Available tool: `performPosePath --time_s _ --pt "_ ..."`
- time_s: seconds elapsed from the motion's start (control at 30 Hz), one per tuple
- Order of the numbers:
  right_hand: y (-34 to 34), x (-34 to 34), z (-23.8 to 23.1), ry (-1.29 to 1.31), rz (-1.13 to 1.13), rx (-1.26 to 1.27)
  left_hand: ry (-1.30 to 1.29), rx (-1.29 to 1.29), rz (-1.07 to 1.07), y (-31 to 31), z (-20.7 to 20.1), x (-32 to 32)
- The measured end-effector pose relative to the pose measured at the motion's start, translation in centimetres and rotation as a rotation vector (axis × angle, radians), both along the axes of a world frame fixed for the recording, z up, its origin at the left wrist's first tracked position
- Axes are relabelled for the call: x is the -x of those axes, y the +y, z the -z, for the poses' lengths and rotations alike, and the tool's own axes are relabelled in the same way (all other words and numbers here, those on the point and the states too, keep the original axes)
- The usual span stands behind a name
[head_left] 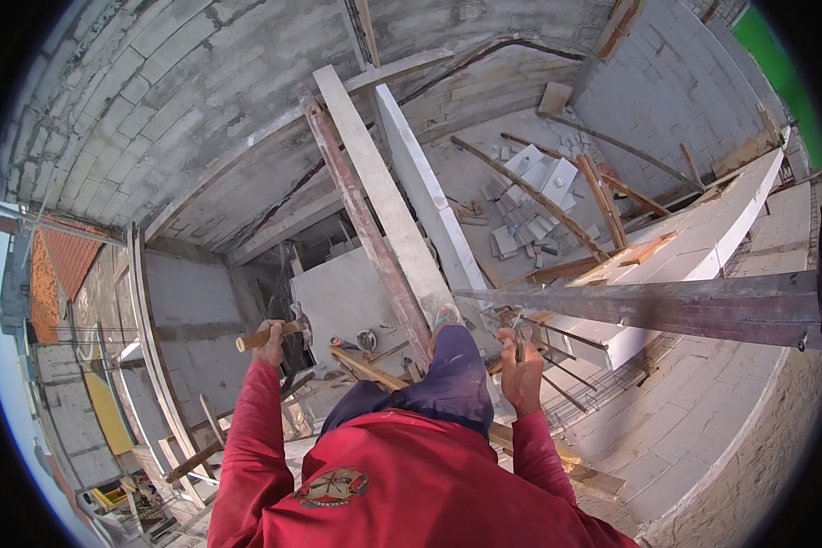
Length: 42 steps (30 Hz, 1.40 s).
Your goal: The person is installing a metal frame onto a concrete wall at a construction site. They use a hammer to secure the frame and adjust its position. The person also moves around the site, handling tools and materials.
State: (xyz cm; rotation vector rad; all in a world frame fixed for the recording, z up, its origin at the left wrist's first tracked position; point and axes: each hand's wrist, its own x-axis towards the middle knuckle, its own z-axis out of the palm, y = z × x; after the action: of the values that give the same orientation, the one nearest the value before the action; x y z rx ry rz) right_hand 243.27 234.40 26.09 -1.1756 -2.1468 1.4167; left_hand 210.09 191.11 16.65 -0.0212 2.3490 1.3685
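My left hand point(267, 345) is closed around the wooden handle of a hammer point(247, 343); the metal head lies beyond my fingers, toward the middle. On the right, my right hand point(521, 379) is closed on a small dark thing too unclear to name. It is beside the dark steel bars point(575, 336) that stick out near the end of a long timber beam point(694, 306). Between my hands, my sandalled foot point(447, 316) rests at the near end of a narrow concrete beam point(374, 183).
A reddish weathered beam point(361, 215) and a white panel point(429, 187) flank the concrete beam, high above a lower floor. Down there are stacked pale blocks point(530, 205) and slanting timbers point(534, 192). Grey block walls point(201, 91) surround the drop. A power tool point(366, 341) lies below.
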Motion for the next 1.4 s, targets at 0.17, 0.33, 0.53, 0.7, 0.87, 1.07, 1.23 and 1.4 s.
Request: performPosePath --time_s 0.17,0.33,0.53,0.7,0.87,1.07,1.23,1.4 --pt "4.3 4.0 -4.6 -0.033 -0.145 0.057 -0.215 -0.231 -0.188 8.0 -3.9 2.0" --pt "6.3 6.7 -6.9 -0.024 -0.115 0.112 -0.127 -0.141 -0.204 7.5 -0.2 0.0" --pt "6.6 10.0 -7.6 -0.07 -0.134 0.154 -0.252 0.149 -0.35 5.1 4.6 -4.0" --pt "9.2 14.7 -8.0 -0.147 -0.011 0.186 -0.551 0.344 -0.337 4.7 7.7 -2.3" --pt "13.1 23.3 -6.3 -0.053 0.201 0.132 -0.569 0.224 -0.32 8.1 12.7 8.0" --pt "18.2 32.2 -5.0 -0.058 0.125 -0.022 -0.329 -0.049 -0.266 16.5 10.5 25.0" --pt "21.3 37.7 -3.2 -0.186 0.065 -0.131 -0.265 -0.187 -0.233 21.1 3.5 35.8" --pt "22.9 40.1 -0.1 -0.259 0.091 -0.093 -0.195 -0.224 -0.298 22.4 1.9 39.7"
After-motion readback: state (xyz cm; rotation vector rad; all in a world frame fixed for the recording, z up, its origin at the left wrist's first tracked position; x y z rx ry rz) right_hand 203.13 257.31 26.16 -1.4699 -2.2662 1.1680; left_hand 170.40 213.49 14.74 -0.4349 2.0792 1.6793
